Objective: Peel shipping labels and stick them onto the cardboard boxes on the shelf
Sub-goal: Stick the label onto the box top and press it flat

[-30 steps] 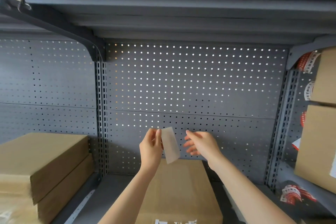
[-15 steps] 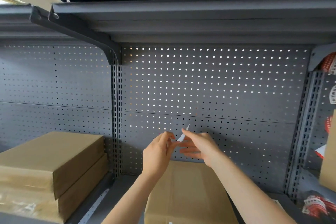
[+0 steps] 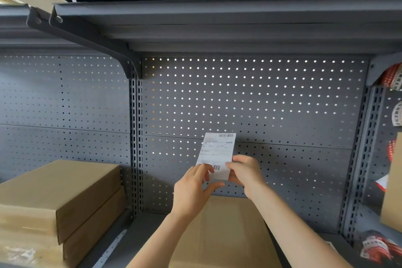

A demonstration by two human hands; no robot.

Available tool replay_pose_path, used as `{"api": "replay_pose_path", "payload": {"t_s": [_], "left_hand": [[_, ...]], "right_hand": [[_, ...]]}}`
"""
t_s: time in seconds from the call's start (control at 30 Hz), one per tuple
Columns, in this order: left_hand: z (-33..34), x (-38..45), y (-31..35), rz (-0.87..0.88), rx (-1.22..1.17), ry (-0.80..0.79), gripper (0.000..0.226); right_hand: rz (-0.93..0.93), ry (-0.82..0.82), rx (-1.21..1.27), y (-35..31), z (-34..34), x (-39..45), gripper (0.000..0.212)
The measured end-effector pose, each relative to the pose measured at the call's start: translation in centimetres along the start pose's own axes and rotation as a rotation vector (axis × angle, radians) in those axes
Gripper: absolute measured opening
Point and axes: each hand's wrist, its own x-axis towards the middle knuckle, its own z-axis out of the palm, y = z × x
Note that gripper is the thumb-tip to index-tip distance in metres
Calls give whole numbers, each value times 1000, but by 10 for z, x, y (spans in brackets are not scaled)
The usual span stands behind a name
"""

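A white shipping label [image 3: 217, 151] with barcodes stands upright in front of the perforated back panel, its printed face toward me. My left hand [image 3: 192, 189] pinches its lower left corner and my right hand [image 3: 245, 173] pinches its lower right edge. Below both hands lies a flat cardboard box [image 3: 228, 233] on the grey shelf [image 3: 143, 230], its top face bare where it shows. Two more cardboard boxes [image 3: 56, 200] lie stacked on the shelf bay to the left.
A grey shelf board [image 3: 217, 13] hangs overhead on an angled bracket [image 3: 91, 39]. On the right, another cardboard box [image 3: 392, 200] stands beside red-and-white tape rolls [image 3: 378, 248]. A slotted upright [image 3: 136, 137] divides the bays.
The label was edge-on between my fingertips half a second ago; now it faces me, held flat by both hands. The view has shifted left and up.
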Motion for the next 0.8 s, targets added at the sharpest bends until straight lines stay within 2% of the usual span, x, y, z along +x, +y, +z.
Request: {"api": "replay_pose_path", "payload": {"t_s": [0.1,0.2,0.3,0.37,0.43,0.5,0.57,0.8], "left_hand": [[-2,-1,1,-83,-50,-17,32],[-2,3,1,-323,-277,33,30],[0,10,-3,-458,-479,125,35],[-2,15,-8,-604,-675,59,40],[-4,16,-15,-734,-934,-112,44],[-6,14,-20,-720,-1047,-287,39],[-9,10,-19,-650,-1061,-392,30],[1,-3,-20,-615,-1012,-440,27]], "right_hand": [[-47,17,-7,-2,-8,2,21],[-51,-26,-43,1,-15,4,18],[-48,-41,-70,7,-19,5,13],[-43,-58,-74,11,-22,4,13],[-41,-90,-84,16,-26,3,15],[-36,-121,-100,22,-30,1,14],[-30,-143,-108,30,-33,0,13],[30,-187,-135,50,-42,-4,16]]}}
